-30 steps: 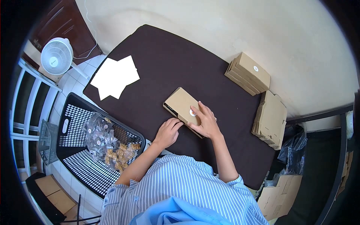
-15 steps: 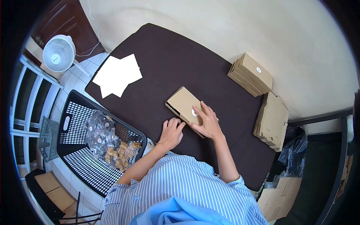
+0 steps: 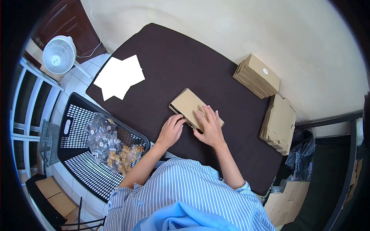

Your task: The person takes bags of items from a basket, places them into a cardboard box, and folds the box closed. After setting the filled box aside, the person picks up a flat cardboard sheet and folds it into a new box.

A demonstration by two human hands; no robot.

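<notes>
My right hand (image 3: 208, 126) lies flat and open on the lid of a small brown cardboard mailer box (image 3: 187, 104), fingers spread and pointing away from me, palm over the box's near end. A round white sticker (image 3: 199, 114) peeks out on the lid between those fingertips. My left hand (image 3: 171, 131) sits just to the left of the right one, fingers curled, their tips touching the box's near left edge. I cannot tell whether they pinch anything there. The box rests on the dark brown table (image 3: 173, 61), turned at an angle, with its far end sticking out beyond both hands.

Beyond my right hand and off to its right, well apart from it, stands a stack of closed mailer boxes (image 3: 256, 75). The top 1 carries the same kind of round sticker. Nearer to me on that side, right of my right hand, lies a pile of flat folded cartons (image 3: 279, 121) at the table's edge.

Beyond my left hand and further left, some white sheets of paper (image 3: 117, 77) lie overlapping at the table's corner. Below the table on the left of my left hand is a black plastic laundry basket (image 3: 73, 115) holding clear packets of snacks (image 3: 106, 144). Past the basket, a white fan (image 3: 58, 54) stands on the tiled floor.
</notes>
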